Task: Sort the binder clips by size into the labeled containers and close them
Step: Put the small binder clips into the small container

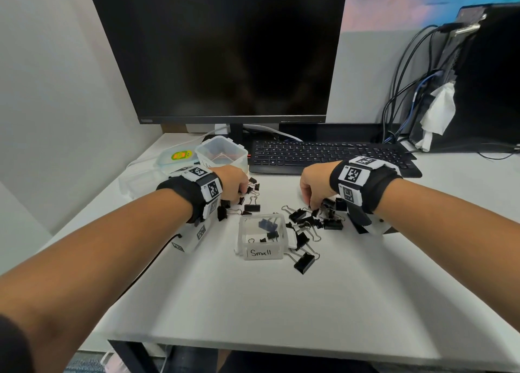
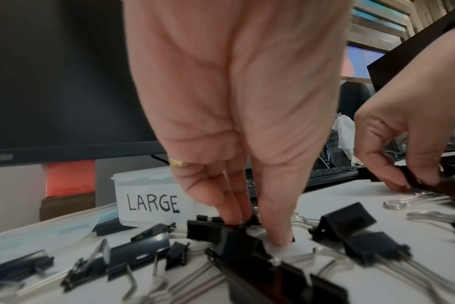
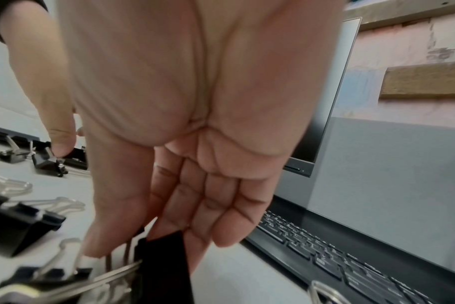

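Both hands down in the pile of black binder clips [image 1: 305, 223] scattered over the white surface [image 1: 281, 302]. Left hand [image 1: 231, 182] reaching into the clips on the far left, fingers [image 2: 227, 207] and thumb pinched around a small black clip [image 2: 243, 223] that looks to be still touching the surface. Right hand [image 1: 315, 185] over the right-side bunch, fingers [image 3: 195, 216] and thumb curled round a bigger black clip [image 3: 166, 267], wire handles poking out beside the thumb. Clear tub labelled "Small" [image 1: 263, 236] sitting open right in the middle between the two arms, a few little clips already inside. Second clear tub marked "LARGE" [image 2: 148, 197] further back, just past the left hand, also open, contents hard to make out. See-through lid with a yellow-green sticker [image 1: 177, 157] lying to its left. Dark monitor [image 1: 219, 49] and black keyboard [image 1: 332, 154] behind everything.
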